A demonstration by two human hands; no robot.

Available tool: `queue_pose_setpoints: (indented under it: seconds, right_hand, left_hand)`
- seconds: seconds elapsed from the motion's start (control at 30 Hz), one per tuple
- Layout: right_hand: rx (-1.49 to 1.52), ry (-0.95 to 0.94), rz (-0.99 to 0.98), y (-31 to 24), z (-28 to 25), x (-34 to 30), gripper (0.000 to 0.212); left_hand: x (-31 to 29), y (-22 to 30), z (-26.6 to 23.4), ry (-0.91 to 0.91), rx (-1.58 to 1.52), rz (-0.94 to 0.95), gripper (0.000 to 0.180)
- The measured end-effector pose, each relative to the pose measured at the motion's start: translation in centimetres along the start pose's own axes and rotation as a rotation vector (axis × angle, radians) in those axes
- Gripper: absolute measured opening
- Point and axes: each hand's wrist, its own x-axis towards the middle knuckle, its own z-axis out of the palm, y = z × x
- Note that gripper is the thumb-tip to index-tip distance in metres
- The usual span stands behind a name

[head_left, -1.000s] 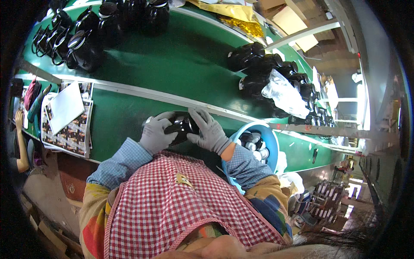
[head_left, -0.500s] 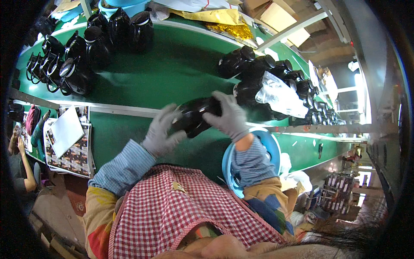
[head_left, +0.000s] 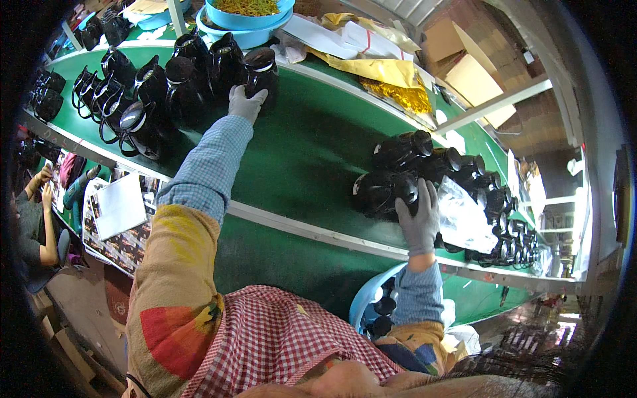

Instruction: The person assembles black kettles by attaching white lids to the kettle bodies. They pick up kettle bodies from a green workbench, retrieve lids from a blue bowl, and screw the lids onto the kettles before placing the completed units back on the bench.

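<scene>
My left arm reaches far across to the upper left. My left hand (head_left: 247, 106), in a grey glove, is closed around the lower part of an upright black jug (head_left: 260, 69) at the end of a cluster. On the right, my right hand (head_left: 419, 217), gloved too, has its thumb and fingers around the rounded end of a glossy black jug (head_left: 379, 194) lying on its side. Other black jugs (head_left: 401, 149) lie beside and beyond that one. In the left cluster, several jugs with loop handles (head_left: 141, 126) stand close together.
Clear plastic bag (head_left: 464, 215) lies by my right hand. A blue basin (head_left: 371, 295) holding dark parts is below my right arm. Gold foil (head_left: 401, 96), papers and blue bowls (head_left: 249, 30) line the far edge. Another person's arm (head_left: 48, 225) shows at far left.
Both hands held one black jug in front of me; now they are apart. My left hand has gone out to the left cluster, my right to the jugs on the right. The view has shifted.
</scene>
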Motion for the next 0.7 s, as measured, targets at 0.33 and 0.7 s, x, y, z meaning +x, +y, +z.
queue_pose_setpoints:
  seconds: [0.33, 0.7]
  right_hand:
    - [0.694, -0.379, -0.092, -7.9, 0.1, -3.7, 0.054]
    - [0.362, -0.943, -0.400, -15.3, -0.4, -7.9, 0.109]
  left_hand:
    - [-16.1, -0.1, -7.1, -0.208, 0.216, 0.671, 0.020]
    - [-36.0, -0.9, -14.0, -0.785, 0.212, 0.308, 0.027]
